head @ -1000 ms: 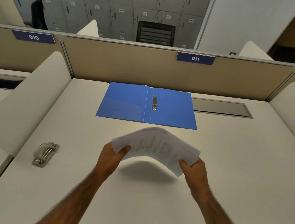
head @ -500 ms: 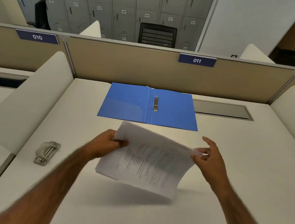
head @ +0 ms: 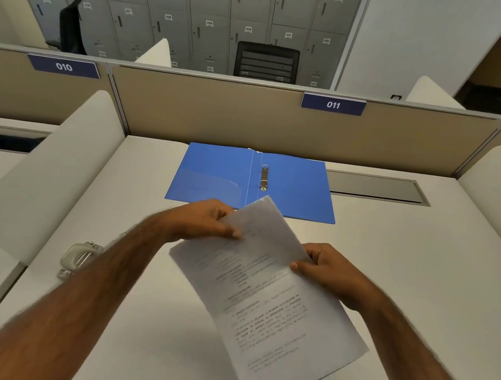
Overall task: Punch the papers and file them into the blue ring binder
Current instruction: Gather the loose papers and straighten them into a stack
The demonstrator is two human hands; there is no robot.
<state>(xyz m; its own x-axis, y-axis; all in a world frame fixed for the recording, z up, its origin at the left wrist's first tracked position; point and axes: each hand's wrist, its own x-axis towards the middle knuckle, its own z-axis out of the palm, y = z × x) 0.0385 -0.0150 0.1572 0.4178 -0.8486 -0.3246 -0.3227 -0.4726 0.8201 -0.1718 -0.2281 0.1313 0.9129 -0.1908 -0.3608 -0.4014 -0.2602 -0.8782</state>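
Since half a second earlier the papers (head: 267, 301) had swung from lying crosswise between the hands to running lengthwise, one corner aimed far toward the binder (head: 213, 176). The right hand (head: 327, 270), then spread loose, had closed on them again.

They were held in the air above the near tabletop (head: 421, 271), tilted, not yet punched as far as could be seen. The left hand (head: 205, 219) pinched the far-left edge, thumb on top and fingers curled beneath. The right hand clamped the right edge the same way. Both grips sat on the far half, so the near half hung unsupported.

That was probably the main risk: loose sheets could fan or slip, and uneven edges would give holes that miss the rings (head: 264, 177). The punch (head: 77, 256) lay at the left, well apart and partly hidden behind the left forearm. Fetching it would likely leave the stack in a single pinch, which might spill it. The binder lay open and flat at the far middle. Whether its rings were open could not be told, and closed rings would block filing.
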